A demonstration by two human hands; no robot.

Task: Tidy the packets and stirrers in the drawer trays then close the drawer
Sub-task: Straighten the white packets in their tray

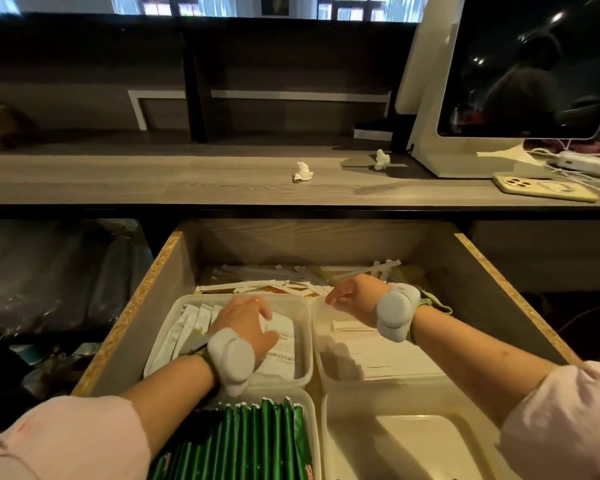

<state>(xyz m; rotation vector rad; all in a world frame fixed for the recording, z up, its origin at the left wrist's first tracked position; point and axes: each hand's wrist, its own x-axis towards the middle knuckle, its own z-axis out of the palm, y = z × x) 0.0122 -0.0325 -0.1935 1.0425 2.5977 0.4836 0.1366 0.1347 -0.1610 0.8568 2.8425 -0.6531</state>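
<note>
So the drawer [492, 289] is pulled wide open under the table [153, 181], with four plastic trays packed into it. Treating the drawer as a clock: the tray at 10 o'clock [305, 355] holds the white packets [187, 327], some standing on edge along its left side and a bigger printed one lying flat. The left hand [246, 323] is down in that tray, its grip clamped on the packets, fingers curled over the top and thumb on the big flat one.

The tray at 2 o'clock [321, 362] has a flat stack of paper-wrapped stirrers [388, 358]. The right hand [352, 299] is over that tray's far rim, its grip pinched together at the fingertips. Can't tell if there's anything between them.

At 7 o'clock, a tray full of green packets [257, 441] standing upright in a row. The tray at 5 o'clock [413, 445] is next to it.

At 12 o'clock, behind the trays, there's a messy heap of loose stirrers [361, 270] and torn wrappers.

Both wrists have chunky grey bands. On the table: two crumpled tissues [302, 172], a phone [544, 188] lying face down and a monitor [534, 64] off at 2 o'clock.
</note>
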